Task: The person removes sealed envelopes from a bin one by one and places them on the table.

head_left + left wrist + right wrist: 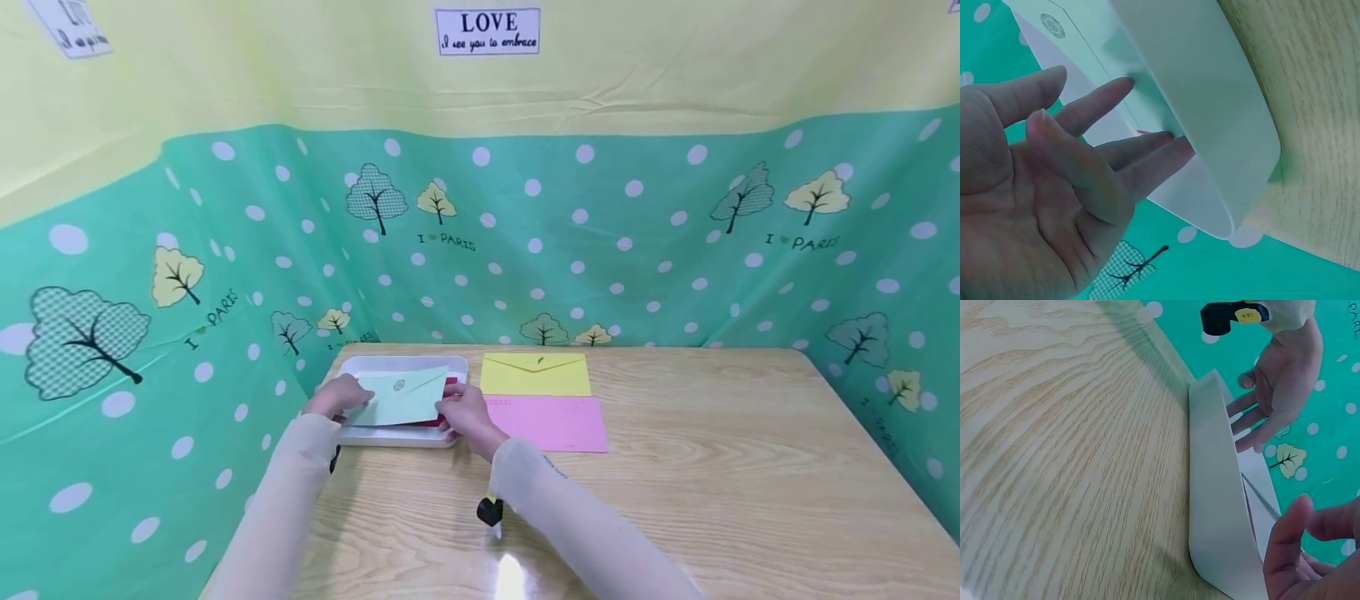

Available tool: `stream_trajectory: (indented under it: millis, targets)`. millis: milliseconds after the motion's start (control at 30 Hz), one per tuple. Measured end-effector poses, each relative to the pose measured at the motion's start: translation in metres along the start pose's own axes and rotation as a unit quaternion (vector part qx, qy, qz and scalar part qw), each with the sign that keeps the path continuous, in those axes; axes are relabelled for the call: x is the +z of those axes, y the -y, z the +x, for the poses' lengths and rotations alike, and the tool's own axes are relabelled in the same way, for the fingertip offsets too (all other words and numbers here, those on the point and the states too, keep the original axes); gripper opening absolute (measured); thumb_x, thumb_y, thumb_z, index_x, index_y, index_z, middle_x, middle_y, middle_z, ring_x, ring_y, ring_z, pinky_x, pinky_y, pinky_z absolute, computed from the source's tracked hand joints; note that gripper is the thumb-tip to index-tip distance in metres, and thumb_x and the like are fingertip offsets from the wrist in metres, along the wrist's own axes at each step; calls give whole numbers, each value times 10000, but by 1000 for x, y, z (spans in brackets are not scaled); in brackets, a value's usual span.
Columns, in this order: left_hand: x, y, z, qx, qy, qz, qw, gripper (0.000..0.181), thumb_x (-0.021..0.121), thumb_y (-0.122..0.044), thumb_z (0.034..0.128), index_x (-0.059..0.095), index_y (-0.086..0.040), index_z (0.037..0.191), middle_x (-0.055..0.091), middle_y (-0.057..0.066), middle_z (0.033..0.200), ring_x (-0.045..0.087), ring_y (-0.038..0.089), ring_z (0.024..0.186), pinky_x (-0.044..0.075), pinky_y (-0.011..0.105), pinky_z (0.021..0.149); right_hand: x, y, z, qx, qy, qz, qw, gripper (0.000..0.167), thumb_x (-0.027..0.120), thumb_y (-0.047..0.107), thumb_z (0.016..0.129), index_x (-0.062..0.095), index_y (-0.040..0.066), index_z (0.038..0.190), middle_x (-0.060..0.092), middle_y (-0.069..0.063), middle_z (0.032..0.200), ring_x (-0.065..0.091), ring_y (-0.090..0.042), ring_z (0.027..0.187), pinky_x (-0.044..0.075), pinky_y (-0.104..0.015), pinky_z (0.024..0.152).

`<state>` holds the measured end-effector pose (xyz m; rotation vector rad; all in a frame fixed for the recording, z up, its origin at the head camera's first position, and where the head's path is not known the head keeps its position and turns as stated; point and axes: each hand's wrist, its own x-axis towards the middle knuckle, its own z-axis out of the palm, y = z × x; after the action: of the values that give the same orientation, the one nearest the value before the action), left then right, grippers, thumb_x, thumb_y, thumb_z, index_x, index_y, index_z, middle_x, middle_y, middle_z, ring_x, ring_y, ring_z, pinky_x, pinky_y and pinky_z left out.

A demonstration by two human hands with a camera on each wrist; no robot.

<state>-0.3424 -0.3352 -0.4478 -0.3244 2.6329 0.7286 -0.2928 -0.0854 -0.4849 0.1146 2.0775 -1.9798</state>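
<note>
Hanging beyond the far edge and down the left side, a green and yellow cloth [637, 225] printed with white dots and little trees closed in the wooden table [712, 483]. Close to the table's far left corner sat a white tray [390, 437], its long sides running along the far edge. Just right of it lay a pink envelope [558, 425], flat, with a row of small boxes printed near its upper left corner. A yellow envelope [536, 379] lay flap side up directly behind it, nearer the far edge, their long sides meeting. Within the tray's rim, a pale green envelope [405, 402] stood slanted, flap side up; I could not tell how much of it touched the tray floor. The person's right hand [471, 417] held its right end, the thumb on the face and fingers behind, pinching that edge. The left hand [343, 396] reached in at the left end, fingers spread and nearly straight, the tips at the paper. Beneath the pale green envelope, something red [431, 422] peeped out at the right, mostly hidden. Smallest was the round seal [399, 385] printed on the pale green flap.
</note>
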Motion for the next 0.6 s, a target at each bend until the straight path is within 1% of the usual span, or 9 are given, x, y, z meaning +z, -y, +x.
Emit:
stream_trajectory:
  millis: [67,133,233,300,367,400,467,533,600]
  targets:
    - [2,1,-1,4,-49,-92,9999,493,557,-270,1086,524,120,1385,539,210,1187,555,317,968,544,341,677,0,-1,0,-6,-30,-75,10000,432,665,73,1023,578,-34,1433,708,-187,1095,589,-139,566,494,-223,460]
    - [3,3,-3,26,-107,-186,9998,470,566,-267,1081,536,115,1355,533,186,1109,546,293,919,559,337,649,-1,-2,1,-4,-38,-180,9998,408,675,101,1029,601,-41,1404,713,-175,1061,604,-145,556,503,-232,464]
    - [5,5,-4,139,-135,-207,9996,398,578,-269,1069,570,97,1227,486,147,964,492,234,815,573,332,618,-2,-4,4,11,-8,-307,9995,389,681,127,1036,620,-48,1378,704,-144,1012,608,-150,544,502,-234,461]
    - [6,6,-5,227,-159,-207,9994,369,582,-266,1063,573,85,1175,458,132,928,455,212,780,575,334,607,-2,-6,4,19,-5,-365,9993,377,683,136,1039,629,-48,1363,691,-125,984,600,-147,537,496,-229,460]
    - [7,6,-5,311,-179,-195,9992,407,576,-262,1062,572,116,1213,491,155,976,479,224,811,581,339,603,-3,-7,4,25,-13,-421,9991,367,680,138,1041,633,-48,1354,688,-127,972,589,-141,534,481,-225,463]
    - [8,6,-6,349,-193,-177,9990,445,571,-258,1064,559,137,1268,517,180,1032,505,244,855,584,344,605,-3,-6,3,19,-21,-458,9989,363,680,140,1042,636,-47,1349,687,-126,970,585,-140,534,473,-226,474]
    - [9,5,-7,380,-201,-157,9990,484,556,-248,1071,532,161,1326,540,236,1127,546,304,955,590,350,608,-4,-7,3,3,-38,-509,9987,349,689,144,1037,645,-39,1331,685,-119,966,576,-141,531,461,-235,493]
    - [10,4,-9,420,-207,-125,9988,540,544,-240,1075,477,174,1415,539,283,1257,558,363,1070,594,356,615,-4,-7,3,-20,-38,-557,9984,344,701,160,1033,653,-31,1315,684,-112,970,566,-141,528,444,-248,510]
    - [11,4,-10,427,-207,-96,9988,551,533,-239,1080,459,176,1436,522,313,1330,550,392,1128,595,356,623,-4,-7,3,-71,-35,-570,9983,344,714,173,1027,659,-27,1301,684,-106,976,551,-137,517,438,-255,521]
